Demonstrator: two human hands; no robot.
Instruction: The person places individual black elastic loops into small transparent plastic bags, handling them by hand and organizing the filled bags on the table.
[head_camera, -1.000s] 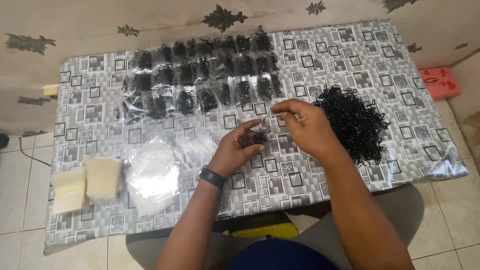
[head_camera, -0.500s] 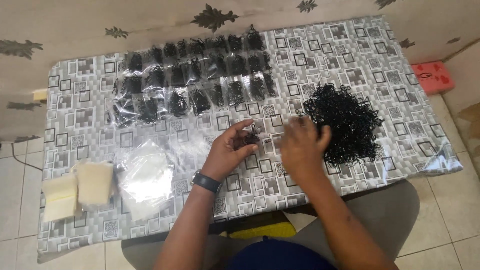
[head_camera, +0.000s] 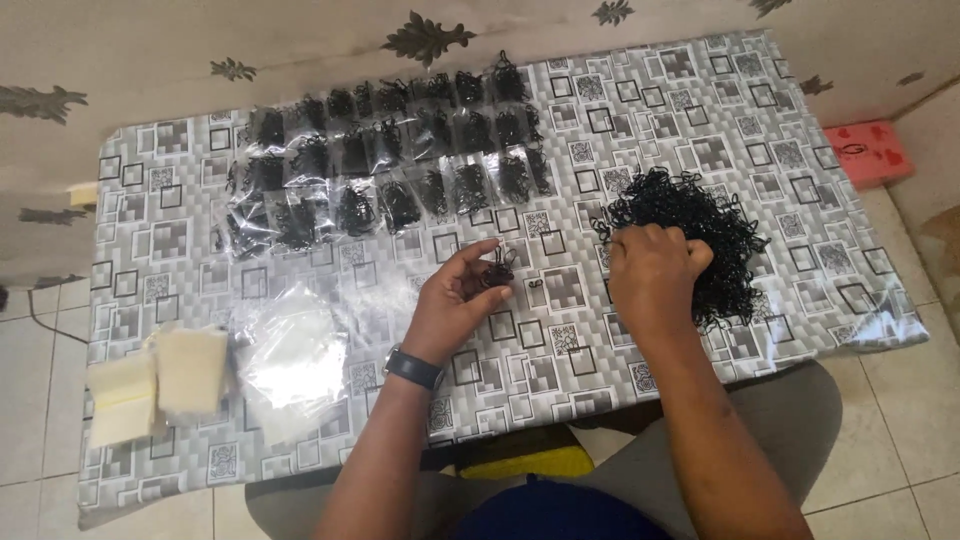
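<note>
Item 1: left hand (head_camera: 455, 300), palm up over table centre, fingers curled, pinching a small bunch of black elastic bands (head_camera: 497, 268) btwn thumb and fingertips. Dark wristwatch (head_camera: 412, 368) on that wrist.

Item 2: right hand (head_camera: 652, 272), back to camera, fingers bent down into the left edge of the loose pile of black bands (head_camera: 700, 235). Fingertips touch the pile; whether they grip any bands, cannot tell, as the knuckles hide them.

Item 3: loose pile, approx. round heap, sits right of centre on table, just beside right hand.

Item 4: one stray band (head_camera: 534, 289) flat on the cloth, btwn the two hands.

Item 5: clear packets filled w/ black bands (head_camera: 385, 160), laid in three rough rows across the far left half of table, near the wall.

Item 6: stack of empty clear bags (head_camera: 290, 355), near left side, next to left forearm.

Item 7: two cream-coloured stacks (head_camera: 160, 385), at near left corner, just beside the empty bags.

Item 8: table w/ grey square-pattern plastic cover (head_camera: 700, 110).

Item 9: red flat object (head_camera: 868, 152) on floor, beyond table's right end.
</note>
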